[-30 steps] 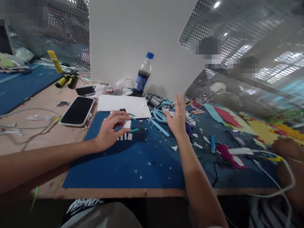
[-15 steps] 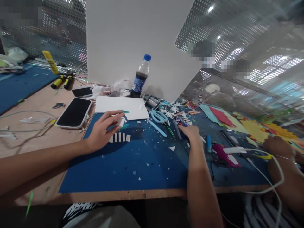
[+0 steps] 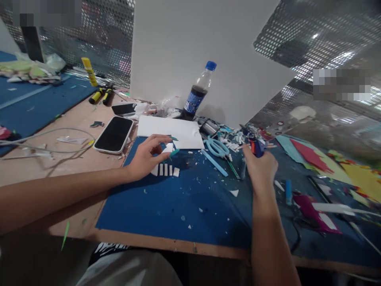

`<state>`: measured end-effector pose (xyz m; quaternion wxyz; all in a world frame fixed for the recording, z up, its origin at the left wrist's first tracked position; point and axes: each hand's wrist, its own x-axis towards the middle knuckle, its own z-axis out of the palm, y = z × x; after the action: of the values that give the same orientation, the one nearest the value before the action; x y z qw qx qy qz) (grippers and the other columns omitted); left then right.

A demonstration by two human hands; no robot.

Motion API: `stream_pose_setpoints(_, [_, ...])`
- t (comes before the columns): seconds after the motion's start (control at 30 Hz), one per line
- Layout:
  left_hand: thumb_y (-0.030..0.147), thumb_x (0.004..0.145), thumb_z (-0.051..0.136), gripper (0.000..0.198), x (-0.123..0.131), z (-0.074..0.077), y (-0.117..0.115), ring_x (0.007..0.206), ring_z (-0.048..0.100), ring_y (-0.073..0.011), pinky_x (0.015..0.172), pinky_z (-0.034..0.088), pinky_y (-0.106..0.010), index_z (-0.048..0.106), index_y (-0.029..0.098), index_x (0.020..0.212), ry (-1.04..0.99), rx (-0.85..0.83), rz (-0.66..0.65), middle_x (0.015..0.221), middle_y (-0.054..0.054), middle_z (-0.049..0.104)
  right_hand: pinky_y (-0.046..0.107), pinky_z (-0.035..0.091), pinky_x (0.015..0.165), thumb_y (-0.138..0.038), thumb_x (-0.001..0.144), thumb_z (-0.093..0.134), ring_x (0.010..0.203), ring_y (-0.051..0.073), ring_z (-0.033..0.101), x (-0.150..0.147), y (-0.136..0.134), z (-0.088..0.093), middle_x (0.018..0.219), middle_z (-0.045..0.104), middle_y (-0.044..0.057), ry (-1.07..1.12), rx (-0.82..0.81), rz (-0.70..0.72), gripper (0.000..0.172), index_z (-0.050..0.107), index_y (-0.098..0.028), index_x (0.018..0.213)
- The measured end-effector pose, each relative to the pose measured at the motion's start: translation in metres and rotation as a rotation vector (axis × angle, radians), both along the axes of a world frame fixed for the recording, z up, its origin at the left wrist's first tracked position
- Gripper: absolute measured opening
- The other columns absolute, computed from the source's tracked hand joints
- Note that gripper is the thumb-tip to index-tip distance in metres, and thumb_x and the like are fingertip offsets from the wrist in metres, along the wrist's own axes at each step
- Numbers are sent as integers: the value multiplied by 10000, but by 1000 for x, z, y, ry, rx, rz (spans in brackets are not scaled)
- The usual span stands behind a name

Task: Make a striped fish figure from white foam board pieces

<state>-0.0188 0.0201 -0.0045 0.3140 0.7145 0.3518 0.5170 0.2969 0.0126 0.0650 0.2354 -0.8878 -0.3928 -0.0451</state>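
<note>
My left hand (image 3: 149, 157), with long teal nails, is over the blue mat (image 3: 166, 210). Its thumb and index finger are around a small white piece (image 3: 169, 147). Just below them, several cut white strips (image 3: 166, 170) lie in a row. At the right, my right hand (image 3: 262, 167) is closed around a tool with dark blue and red-orange parts (image 3: 257, 147). The tool is raised off the mat, and its exact kind is unclear. A white sheet (image 3: 169, 129) lies behind my left hand.
Light blue scissors (image 3: 218, 147) and a blue stick (image 3: 216, 163) lie between my hands. A cola bottle (image 3: 197, 93) stands behind the sheet, near white scraps (image 3: 233, 141). A phone (image 3: 114, 135) lies at left. Coloured paper (image 3: 312, 157) and a magenta item (image 3: 315, 214) are at right.
My right hand has picked up the blue and red-orange tool from the scraps and lifted it. My left hand stays near the white strips. The view has turned left.
</note>
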Motion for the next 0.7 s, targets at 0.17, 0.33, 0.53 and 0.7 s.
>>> stream_pose_setpoints(0.17, [295,825,664,366,1,-1,0,658,517,-107,591,511,-236,605,201,1174,13,-49,-18,860,-44,607,472,435,849,-496,713,575,845,287,568,-49,-9,-15,811,596,111,17,294,294,308,540,-195,766])
stream_pose_setpoints(0.33, [312,837,636,382,1,-2,0,790,565,-126,693,545,-268,596,189,1196,-41,-102,-73,1122,-108,600,444,446,782,-482,689,613,747,231,524,-72,-19,-22,763,544,55,35,345,441,301,484,-216,750])
stream_pose_setpoints(0.53, [350,815,677,350,1,-4,6,648,539,-117,576,517,-243,626,162,1106,-173,-254,-119,718,-21,571,429,446,729,-482,701,599,686,198,486,-79,-20,-27,728,508,22,68,357,473,304,473,-212,759])
stream_pose_setpoints(0.7, [388,818,664,335,2,-3,9,677,596,-133,626,542,-273,624,164,1063,-243,-304,-125,773,-42,627,427,447,716,-471,703,599,691,197,487,-83,-21,-32,717,490,10,84,342,503,297,444,-221,740])
